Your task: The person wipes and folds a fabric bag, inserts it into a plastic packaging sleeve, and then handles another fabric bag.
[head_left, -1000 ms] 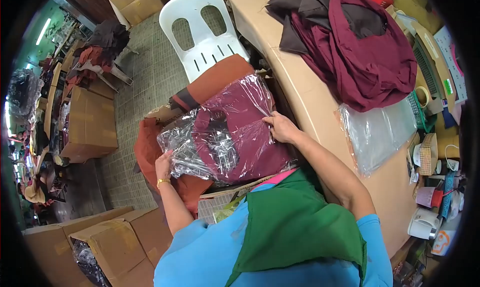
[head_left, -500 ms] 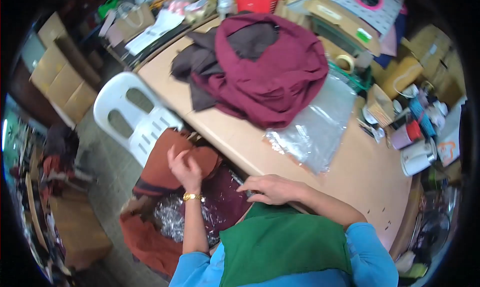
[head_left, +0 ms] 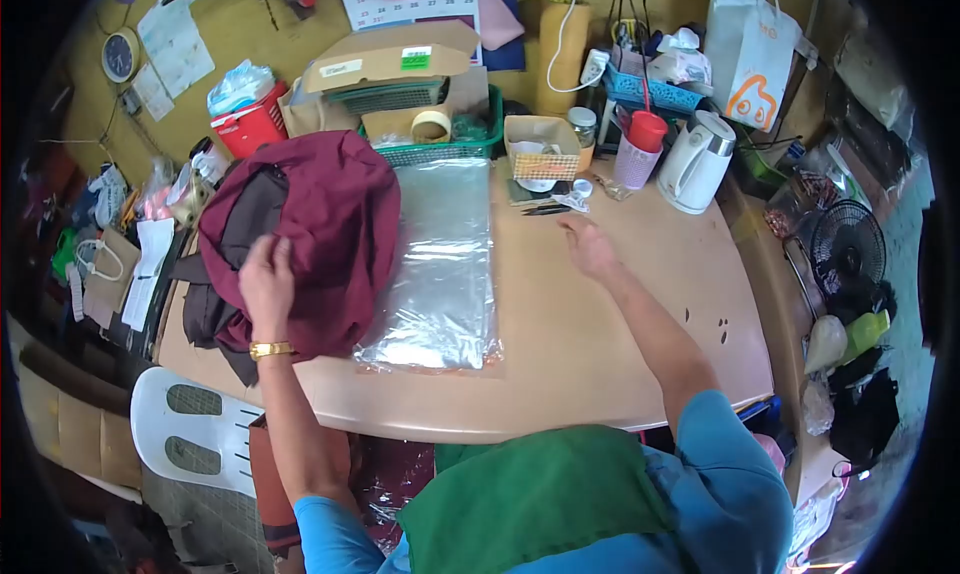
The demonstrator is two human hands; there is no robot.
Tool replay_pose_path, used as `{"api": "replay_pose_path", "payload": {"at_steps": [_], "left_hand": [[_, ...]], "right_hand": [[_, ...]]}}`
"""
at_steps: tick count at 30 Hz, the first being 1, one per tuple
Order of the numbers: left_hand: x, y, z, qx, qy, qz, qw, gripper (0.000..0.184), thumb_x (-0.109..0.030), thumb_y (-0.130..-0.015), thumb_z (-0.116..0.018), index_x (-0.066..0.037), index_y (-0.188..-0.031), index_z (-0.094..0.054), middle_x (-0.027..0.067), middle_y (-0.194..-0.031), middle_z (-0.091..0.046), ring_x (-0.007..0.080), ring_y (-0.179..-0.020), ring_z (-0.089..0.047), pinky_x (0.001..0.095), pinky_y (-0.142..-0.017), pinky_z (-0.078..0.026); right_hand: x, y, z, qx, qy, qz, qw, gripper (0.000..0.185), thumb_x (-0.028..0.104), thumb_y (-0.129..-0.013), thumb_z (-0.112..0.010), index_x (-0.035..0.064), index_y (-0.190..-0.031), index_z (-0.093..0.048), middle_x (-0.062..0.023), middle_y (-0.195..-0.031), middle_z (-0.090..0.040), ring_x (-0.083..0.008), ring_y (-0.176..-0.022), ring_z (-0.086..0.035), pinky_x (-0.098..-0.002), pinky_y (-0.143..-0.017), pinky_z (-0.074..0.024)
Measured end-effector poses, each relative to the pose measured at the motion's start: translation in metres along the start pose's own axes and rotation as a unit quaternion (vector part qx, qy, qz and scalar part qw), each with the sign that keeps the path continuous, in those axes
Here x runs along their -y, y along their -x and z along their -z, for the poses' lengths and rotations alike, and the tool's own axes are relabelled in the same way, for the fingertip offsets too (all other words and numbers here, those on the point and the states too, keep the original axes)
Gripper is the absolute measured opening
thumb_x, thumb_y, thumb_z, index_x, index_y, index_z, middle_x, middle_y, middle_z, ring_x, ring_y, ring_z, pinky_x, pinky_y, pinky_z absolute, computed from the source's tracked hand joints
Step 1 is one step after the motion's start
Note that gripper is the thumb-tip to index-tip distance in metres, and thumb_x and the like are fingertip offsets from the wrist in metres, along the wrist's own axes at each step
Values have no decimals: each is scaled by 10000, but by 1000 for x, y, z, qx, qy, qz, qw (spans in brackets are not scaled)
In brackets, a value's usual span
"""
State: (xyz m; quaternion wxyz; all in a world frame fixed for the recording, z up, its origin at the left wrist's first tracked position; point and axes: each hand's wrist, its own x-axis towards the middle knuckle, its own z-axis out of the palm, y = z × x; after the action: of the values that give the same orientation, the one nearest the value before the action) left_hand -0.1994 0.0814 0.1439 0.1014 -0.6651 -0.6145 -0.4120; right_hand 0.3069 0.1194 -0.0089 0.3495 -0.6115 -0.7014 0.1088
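Observation:
A heap of maroon cloth [head_left: 350, 214] with dark brown cloth [head_left: 250, 219] in it lies at the left of the table. Over its near left part is my left hand [head_left: 268, 279], fingers curled together; whether they pinch a fold is hidden. My right hand [head_left: 588, 246] reaches over the table's middle, just short of some dark pens [head_left: 550, 210] and a small crumpled clear wrapper [head_left: 574, 196]. Its fingers are loosely bent and apart, with nothing seen in them. Between the hands lies a flat stack of clear plastic bags [head_left: 440, 274], partly beside the maroon heap.
Along the back stand a green basket [head_left: 440, 154] with a tape roll [head_left: 431, 126], a small carton [head_left: 540, 149], a lilac cup [head_left: 634, 162] and a white kettle [head_left: 698, 164]. A white chair [head_left: 195, 424] is at the left front; a fan [head_left: 848, 244] is at the right.
My view has swung right and up towards the table. My left hand went from above the rust-brown cloth to the maroon heap. My right hand left the table's front edge and reached towards the back.

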Motion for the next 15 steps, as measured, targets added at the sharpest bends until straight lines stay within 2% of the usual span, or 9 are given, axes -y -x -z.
{"api": "replay_pose_path", "payload": {"at_steps": [3, 5, 6, 8, 10, 11, 12, 14, 15], "left_hand": [[-80, -17, 36, -86, 99, -15, 991, 256, -197, -982, -615, 6, -1126, -671, 173, -950, -718, 255, -888, -703, 352, -789, -529], [-144, -5, 47, 18, 173, -29, 984, 258, -159, -967, -635, 19, -1152, -664, 154, -1009, -721, 184, -929, -690, 326, -822, -528], [-175, 11, 43, 67, 222, -38, 972, 279, -133, -923, -679, 27, -1150, -657, 197, -1103, -697, 256, -953, -703, 345, -848, -539], [-216, 46, 33, 175, 173, -215, 945, 421, -206, -866, -727, 15, -1206, -616, 264, -1270, -607, 407, -1118, -633, 434, -923, -536], [-237, 87, 24, 318, 218, -243, 890, 617, -389, -913, -667, 8, -1355, -499, 292, -1369, -528, 421, -1253, -544, 458, -1052, -453], [-240, 103, 20, 381, 202, -234, 872, 646, -373, -918, -663, 2, -1406, -467, 252, -1418, -505, 391, -1332, -485, 439, -1105, -407], [-235, 121, 11, 398, 156, -250, 869, 640, -365, -923, -657, -2, -1412, -462, 247, -1415, -508, 384, -1345, -473, 434, -1114, -396], [-217, 164, -18, 419, 114, -267, 860, 634, -357, -929, -652, -6, -1419, -457, 243, -1412, -512, 377, -1357, -460, 429, -1122, -384], [-206, 187, -34, 427, 90, -273, 857, 598, -338, -927, -657, -17, -1401, -486, 235, -1413, -513, 379, -1348, -466, 435, -1114, -386]], "right_hand": [[-22, -29, -26, -51, 152, 109, 981, 247, 139, -901, -613, 59, -1131, -654, -198, -1220, -601, -381, -1177, -553, -468, -989, -466], [-14, -44, -24, -13, 147, 76, 986, 236, 148, -901, -605, 59, -1113, -655, -185, -1182, -586, -379, -1159, -536, -471, -976, -449], [-8, -46, -24, 25, 145, 40, 988, 226, 157, -901, -598, 59, -1096, -656, -172, -1143, -571, -377, -1142, -519, -473, -963, -433], [-3, -51, -23, 33, 220, 68, 972, 214, 167, -894, -621, 78, -1086, -658, -155, -1101, -565, -361, -1112, -534, -472, -974, -430], [-29, -57, -30, -28, 286, 152, 946, 189, 199, -903, -641, 95, -1060, -656, -143, -998, -590, -340, -974, -580, -460, -847, -486], [-56, -63, -39, -24, 281, 153, 947, 189, 199, -903, -641, 95, -1060, -656, -143, -998, -590, -340, -974, -580, -460, -847, -486], [-81, -68, -46, -5, -7, 64, 998, 169, 195, -921, -625, 92, -1053, -649, -133, -938, -600, -305, -896, -586, -433, -776, -485], [-90, -57, -34, 13, -291, -39, 956, 150, 191, -940, -610, 88, -1045, -642, -123, -878, -610, -271, -819, -592, -405, -705, -484], [-74, -46, 0, -10, -306, -132, 943, 147, 199, -950, -604, 82, -1034, -631, -95, -834, -605, -219, -751, -567, -365, -656, -456]]}}
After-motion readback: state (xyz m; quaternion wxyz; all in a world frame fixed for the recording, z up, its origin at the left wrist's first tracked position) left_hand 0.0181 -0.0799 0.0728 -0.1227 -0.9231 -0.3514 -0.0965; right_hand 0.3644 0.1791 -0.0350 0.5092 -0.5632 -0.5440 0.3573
